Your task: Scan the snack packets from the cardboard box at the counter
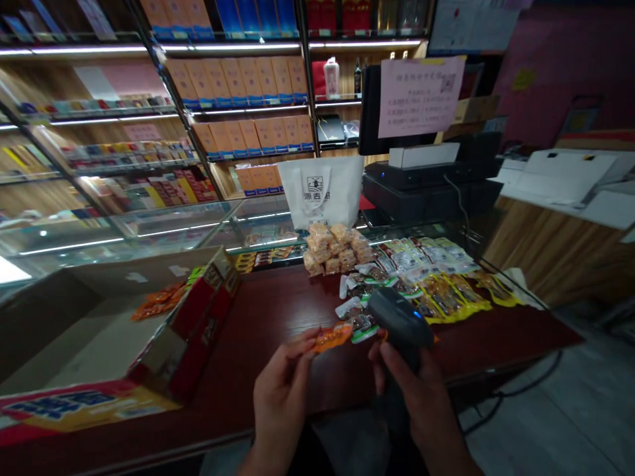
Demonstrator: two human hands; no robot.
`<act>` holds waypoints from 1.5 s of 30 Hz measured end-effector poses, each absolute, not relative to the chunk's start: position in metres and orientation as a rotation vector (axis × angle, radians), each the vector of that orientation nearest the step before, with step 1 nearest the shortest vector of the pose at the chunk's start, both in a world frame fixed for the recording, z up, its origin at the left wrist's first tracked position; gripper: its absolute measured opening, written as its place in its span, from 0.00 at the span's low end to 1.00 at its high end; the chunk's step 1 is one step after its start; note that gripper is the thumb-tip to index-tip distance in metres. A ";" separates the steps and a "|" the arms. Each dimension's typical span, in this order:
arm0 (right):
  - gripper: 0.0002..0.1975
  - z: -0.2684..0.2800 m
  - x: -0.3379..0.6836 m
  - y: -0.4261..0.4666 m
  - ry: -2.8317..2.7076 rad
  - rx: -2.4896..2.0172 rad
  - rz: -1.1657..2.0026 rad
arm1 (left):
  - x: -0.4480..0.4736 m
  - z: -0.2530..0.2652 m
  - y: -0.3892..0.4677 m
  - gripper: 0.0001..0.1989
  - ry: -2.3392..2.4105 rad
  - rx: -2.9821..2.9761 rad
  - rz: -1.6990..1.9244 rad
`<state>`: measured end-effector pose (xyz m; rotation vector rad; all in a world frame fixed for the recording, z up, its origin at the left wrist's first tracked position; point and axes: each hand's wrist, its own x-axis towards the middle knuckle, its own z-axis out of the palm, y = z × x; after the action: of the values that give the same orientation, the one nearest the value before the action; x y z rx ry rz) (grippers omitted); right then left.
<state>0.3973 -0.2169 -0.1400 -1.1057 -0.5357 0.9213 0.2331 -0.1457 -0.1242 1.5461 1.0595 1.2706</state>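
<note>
Between the thumb and fingers of my left hand [282,390] is a small orange snack packet [331,337], held over the dark red counter. My right hand [421,403] grips the handle of a black barcode scanner [399,320], which shows a blue light on its head. A bit of orange shows beside the scanner; I cannot tell what it belongs to. Just beyond the scanner lie dark snack packets with green edges [360,307] and yellow-edged packets [449,297]. Behind them is a pile of clear-wrapped tan snacks [335,248].
An open cardboard box [198,337] with some orange packets [159,301] inside stands at the left. A white paper bag [322,192] stands at the back, beside a monitor [370,99] with a paper sign [421,96]. Boxed goods fill the shelves behind a glass case [198,231].
</note>
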 end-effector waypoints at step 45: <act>0.20 -0.153 0.420 -0.234 -0.699 -1.209 0.876 | 0.259 -0.154 -0.138 0.23 1.000 1.017 0.841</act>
<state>0.4195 -0.2339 -0.1532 -1.2088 -0.6989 0.8762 0.2589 -0.1381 -0.1541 1.0168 1.0004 0.8409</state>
